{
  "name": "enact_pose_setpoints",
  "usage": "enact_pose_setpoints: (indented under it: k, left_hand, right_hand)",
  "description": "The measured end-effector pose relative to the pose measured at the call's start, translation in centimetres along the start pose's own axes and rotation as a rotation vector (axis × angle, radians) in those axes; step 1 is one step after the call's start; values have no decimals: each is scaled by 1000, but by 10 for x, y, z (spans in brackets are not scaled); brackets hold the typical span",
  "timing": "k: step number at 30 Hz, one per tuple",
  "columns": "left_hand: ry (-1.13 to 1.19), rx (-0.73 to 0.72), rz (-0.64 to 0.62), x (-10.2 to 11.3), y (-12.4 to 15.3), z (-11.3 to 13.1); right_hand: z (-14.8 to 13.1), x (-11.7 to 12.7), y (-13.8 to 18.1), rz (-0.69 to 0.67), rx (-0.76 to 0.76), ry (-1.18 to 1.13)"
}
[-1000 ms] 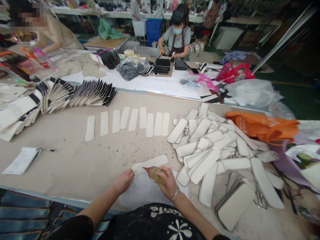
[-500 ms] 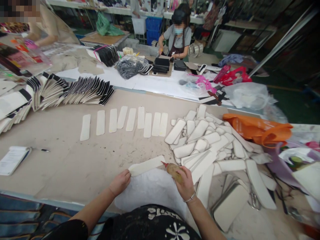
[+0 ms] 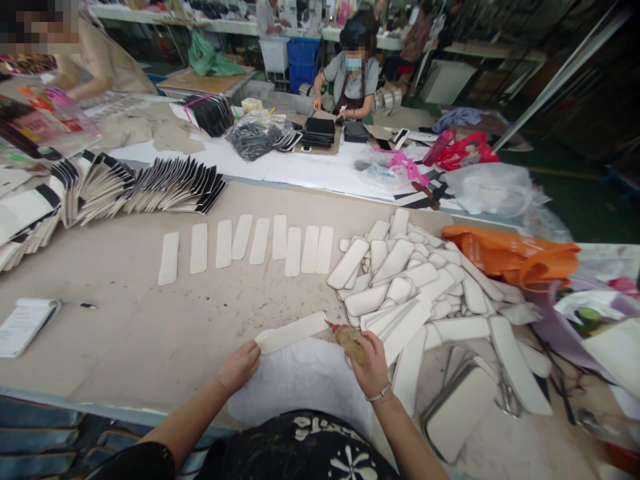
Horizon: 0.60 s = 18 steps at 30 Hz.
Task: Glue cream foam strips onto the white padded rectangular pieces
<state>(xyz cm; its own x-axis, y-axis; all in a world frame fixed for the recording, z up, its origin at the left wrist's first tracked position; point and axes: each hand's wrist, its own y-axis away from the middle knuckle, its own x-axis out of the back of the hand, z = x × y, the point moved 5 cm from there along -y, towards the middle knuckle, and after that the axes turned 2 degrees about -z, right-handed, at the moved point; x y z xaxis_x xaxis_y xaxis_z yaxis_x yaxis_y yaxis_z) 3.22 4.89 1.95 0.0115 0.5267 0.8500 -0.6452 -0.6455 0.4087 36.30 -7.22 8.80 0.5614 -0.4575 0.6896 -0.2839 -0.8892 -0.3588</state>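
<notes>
Left hand [image 3: 243, 367]: pinching strip [image 3: 295, 332]
Right hand [image 3: 371, 365]: gripping bottle [image 3: 350, 343]
Pile [image 3: 419, 275]: crowding bottle
Orange bag [image 3: 500, 253]: lying — table [image 3: 150, 327], far edge

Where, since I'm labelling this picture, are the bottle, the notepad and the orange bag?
Bottle [image 3: 351, 345]: head view, on its brownish body, behind the red tip.
Notepad [image 3: 24, 325]: head view, middle of its top page.
Orange bag [image 3: 493, 253]: head view, middle of its crumpled side.

And there's mustard-brown on the bottle [image 3: 350, 343] in the right hand [image 3: 373, 367], red nozzle [image 3: 332, 326]; cream strip [image 3: 293, 332] left of that grip (white flower [image 3: 354, 465] on black shirt [image 3: 280, 448] below!), orange bag [image 3: 510, 255] beyond.
</notes>
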Motion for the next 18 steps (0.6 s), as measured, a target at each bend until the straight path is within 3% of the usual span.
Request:
enact_pose_setpoints:
  k: [5, 13, 18]
  left_hand:
    - [19, 5, -5, 3, 1, 2]
    - [48, 8, -13, 6, 0, 2]
    - [55, 52, 11, 28, 10, 10]
  right_hand:
    - [-10, 1, 16, -16, -8, -1]
    - [-42, -25, 10, -35, 53, -91]
    - [-17, -11, 7, 69, 21, -89]
